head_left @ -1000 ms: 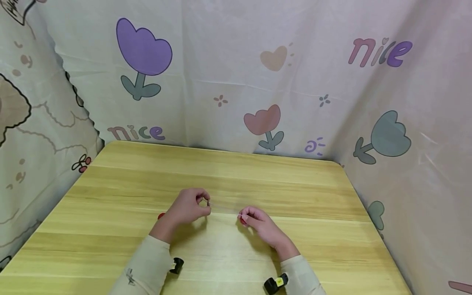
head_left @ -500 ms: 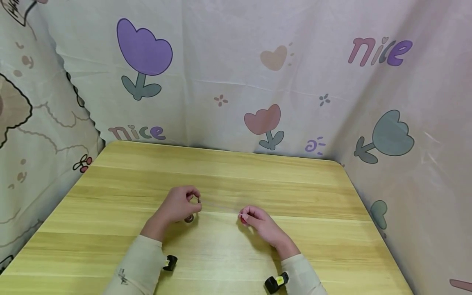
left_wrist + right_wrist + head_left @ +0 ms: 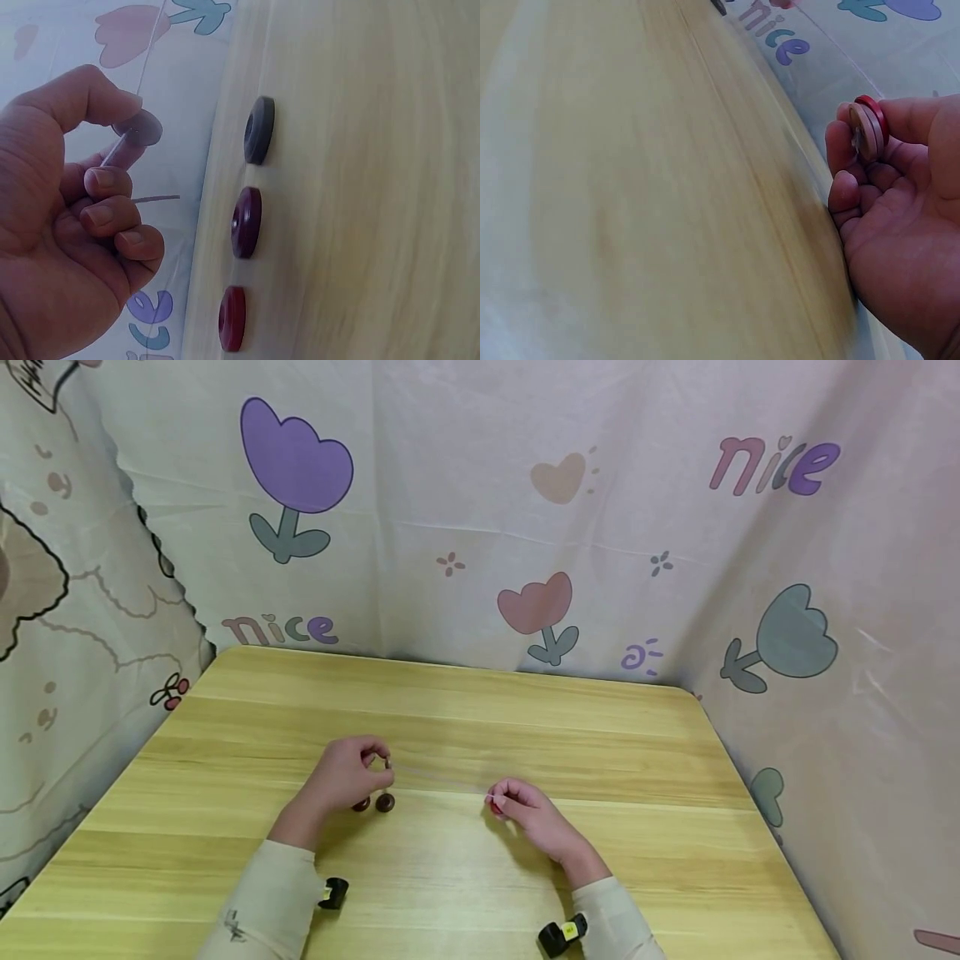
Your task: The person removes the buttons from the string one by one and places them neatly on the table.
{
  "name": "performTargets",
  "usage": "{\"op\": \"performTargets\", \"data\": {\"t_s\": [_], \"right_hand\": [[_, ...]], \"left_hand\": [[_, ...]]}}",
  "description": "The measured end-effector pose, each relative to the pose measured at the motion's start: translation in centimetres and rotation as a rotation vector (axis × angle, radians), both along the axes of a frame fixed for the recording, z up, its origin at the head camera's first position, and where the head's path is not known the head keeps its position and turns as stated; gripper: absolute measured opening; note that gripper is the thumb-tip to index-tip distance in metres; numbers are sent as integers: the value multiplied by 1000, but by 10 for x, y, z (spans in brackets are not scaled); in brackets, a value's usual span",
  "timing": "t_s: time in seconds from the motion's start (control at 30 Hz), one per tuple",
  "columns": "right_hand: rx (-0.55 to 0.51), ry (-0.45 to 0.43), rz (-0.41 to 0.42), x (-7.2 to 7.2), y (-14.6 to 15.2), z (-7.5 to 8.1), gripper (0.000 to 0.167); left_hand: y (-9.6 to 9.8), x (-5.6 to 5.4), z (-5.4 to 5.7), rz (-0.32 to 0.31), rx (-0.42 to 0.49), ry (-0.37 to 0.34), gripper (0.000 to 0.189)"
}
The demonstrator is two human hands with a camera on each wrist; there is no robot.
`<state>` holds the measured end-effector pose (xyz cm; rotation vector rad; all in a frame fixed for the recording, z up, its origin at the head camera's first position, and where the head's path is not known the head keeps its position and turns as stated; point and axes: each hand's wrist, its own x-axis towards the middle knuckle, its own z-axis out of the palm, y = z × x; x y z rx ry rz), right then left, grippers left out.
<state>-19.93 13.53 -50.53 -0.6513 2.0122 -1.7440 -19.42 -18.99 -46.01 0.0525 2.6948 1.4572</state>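
My left hand [image 3: 341, 777] pinches a grey-brown button [image 3: 142, 127] between thumb and forefinger, above the table. A thin pale thread [image 3: 152, 49] passes at that button, its tail lying by the curled fingers. The thread spans across to my right hand [image 3: 532, 818], which pinches a small stack of buttons, a red button [image 3: 871, 111] against a pinkish-brown button [image 3: 865, 135]. On the table beside the left hand lie three more in a row: a dark grey button [image 3: 259, 130], a maroon button [image 3: 246, 223] and a red button [image 3: 232, 319]. In the head view that red one is hidden behind the left hand.
The wooden table [image 3: 480, 718] meets a printed cloth backdrop [image 3: 435, 460] along its back edge, with cloth at both sides too. A black wrist device [image 3: 333, 893] sits by the left sleeve, and a similar black device [image 3: 561, 935] by the right.
My left hand has moved left with the pinched button, away from the right hand, so the thread spans a wider gap. Two table buttons have come into sight beside it. The right hand stays put.
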Motion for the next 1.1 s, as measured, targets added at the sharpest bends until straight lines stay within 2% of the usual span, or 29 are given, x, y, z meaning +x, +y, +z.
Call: {"op": "performTargets", "data": {"t_s": [0.2, 0.57, 0.8, 0.97, 1.1], "right_hand": [[-7, -1, 3, 0, 0, 0, 25], [-17, 16, 16, 0, 0, 0, 24], [-21, 29, 25, 0, 1, 1, 24], [-9, 20, 17, 1, 1, 0, 24], [0, 18, 10, 1, 1, 1, 24]], "left_hand": [[-8, 1, -1, 17, -84, 44, 23], [-21, 4, -1, 45, -96, 63, 21], [-30, 7, -1, 62, -70, 27, 26], [-37, 7, -3, 66, -148, 81, 26], [-42, 8, -3, 73, -162, 97, 25]]}}
